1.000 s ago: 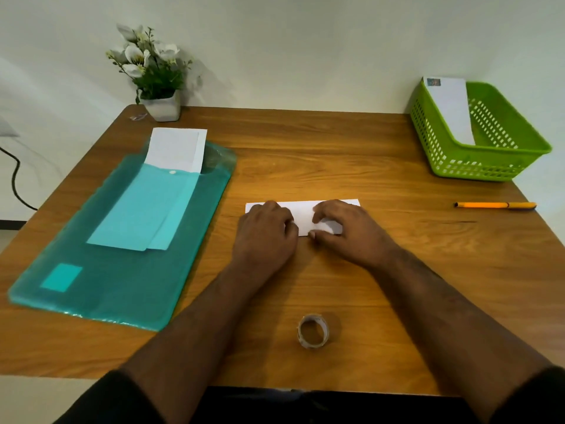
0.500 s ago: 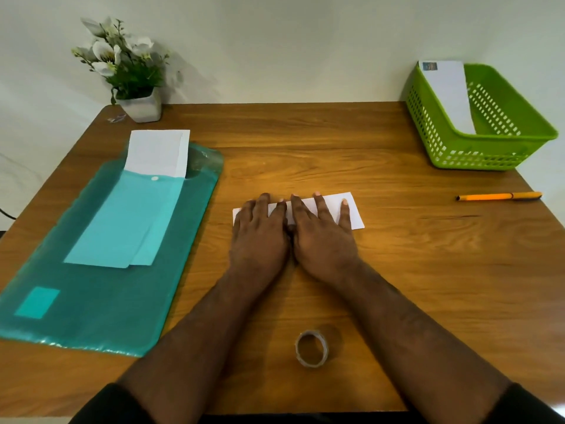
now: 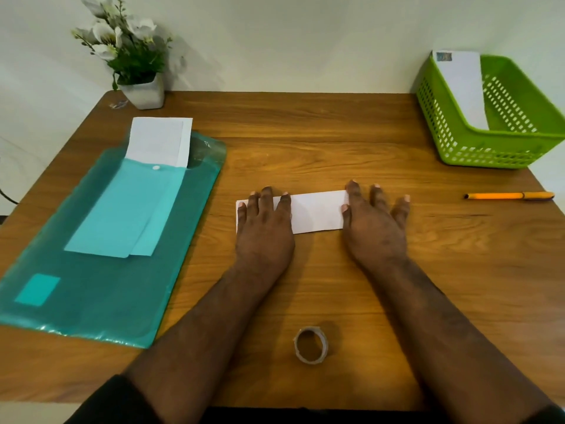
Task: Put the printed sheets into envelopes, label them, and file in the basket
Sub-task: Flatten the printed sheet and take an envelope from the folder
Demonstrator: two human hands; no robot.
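Paper: folded white sheet point(image 3: 316, 212) lies flat on the wooden table point(image 3: 321, 133), under the fingers of both hands.
Left hand: left hand point(image 3: 264, 228) lies palm down on the left end of the sheet, fingers point(image 3: 266, 198) straight and a little spread, tips near the far edge.
Right hand: right hand point(image 3: 374, 226) lies palm down at the right end, fingers point(image 3: 353, 194) straight and spread wide; only the thumb side covers the sheet, the other fingers touch the table.
Pen: orange pen point(image 3: 509, 196) lies on the table, well to the right of the right fingers.
Basket: green basket point(image 3: 489, 148) sits far beyond the right fingers, with a white envelope point(image 3: 461, 87) leaning inside it.
Folder: teal plastic folder point(image 3: 101, 270) lies left of the left fingers, with white papers point(image 3: 159, 140) sticking out of its top.
Tape: roll of tape point(image 3: 311, 345) sits near the body, between the two arms.
Plant: potted white flowers point(image 3: 128, 56) stand at the far left corner.
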